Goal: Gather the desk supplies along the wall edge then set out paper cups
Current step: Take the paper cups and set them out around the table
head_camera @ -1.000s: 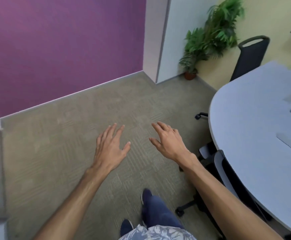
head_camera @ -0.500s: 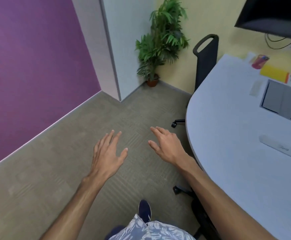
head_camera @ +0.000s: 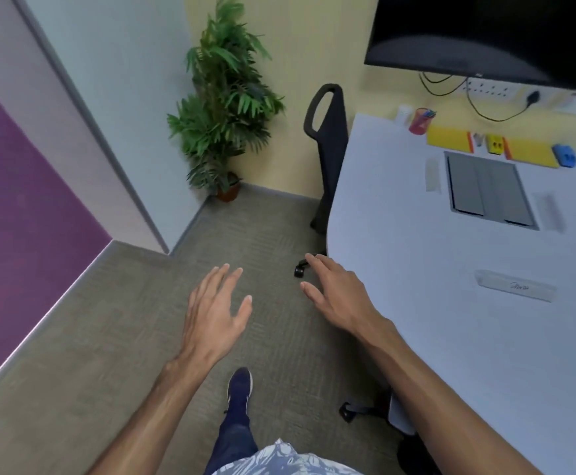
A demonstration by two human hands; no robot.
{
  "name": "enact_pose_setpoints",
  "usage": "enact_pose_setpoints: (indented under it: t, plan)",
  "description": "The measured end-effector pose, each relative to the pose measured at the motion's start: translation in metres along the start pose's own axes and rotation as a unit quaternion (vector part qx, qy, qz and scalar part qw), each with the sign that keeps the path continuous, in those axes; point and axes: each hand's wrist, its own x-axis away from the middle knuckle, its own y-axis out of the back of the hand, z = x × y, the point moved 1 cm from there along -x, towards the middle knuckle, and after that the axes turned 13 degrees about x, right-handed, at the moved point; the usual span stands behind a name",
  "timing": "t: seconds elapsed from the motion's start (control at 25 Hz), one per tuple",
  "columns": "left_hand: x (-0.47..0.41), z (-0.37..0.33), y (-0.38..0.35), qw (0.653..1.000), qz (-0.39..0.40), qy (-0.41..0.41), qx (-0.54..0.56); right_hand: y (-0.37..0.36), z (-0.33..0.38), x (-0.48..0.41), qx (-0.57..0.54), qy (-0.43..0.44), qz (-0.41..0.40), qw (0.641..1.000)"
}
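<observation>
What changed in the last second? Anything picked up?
The view has swung right toward the desk: the plant slid left, and the monitor, red pen cup and yellow pads along the wall edge came into view. Nothing taken or let go; left hand and right hand stay open, empty, over the carpet.

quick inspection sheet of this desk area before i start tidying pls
surface: pale desk with a closed grey hatch set into it
job's things: red pen cup, yellow pads and a blue item along the wall edge; paper cups not clearly seen
clutter: white flat case lying mid-desk
grippers: left hand and right hand both open and empty, held out by the desk's near edge
cables: black leads hang below the monitor to a socket strip on the wall
surroundings: potted plant in the corner, black chair at the desk's end
</observation>
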Motion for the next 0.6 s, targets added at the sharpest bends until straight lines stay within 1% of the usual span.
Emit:
enact_pose_setpoints:
  t: [0.16,0.32,0.6]
  plan:
    - [-0.091,0.022,0.000,0.997,0.057,-0.051,0.011,0.005,-0.003,-0.058,-0.017,-0.080,0.001,0.997]
    - [-0.169,0.027,-0.010,0.984,0.141,-0.107,-0.004,0.005,-0.012,-0.096,-0.026,-0.164,0.002,0.986]
    - [-0.269,-0.002,-0.052,0.956,0.222,-0.193,-0.013,-0.001,-0.056,-0.129,-0.036,-0.282,0.000,0.959]
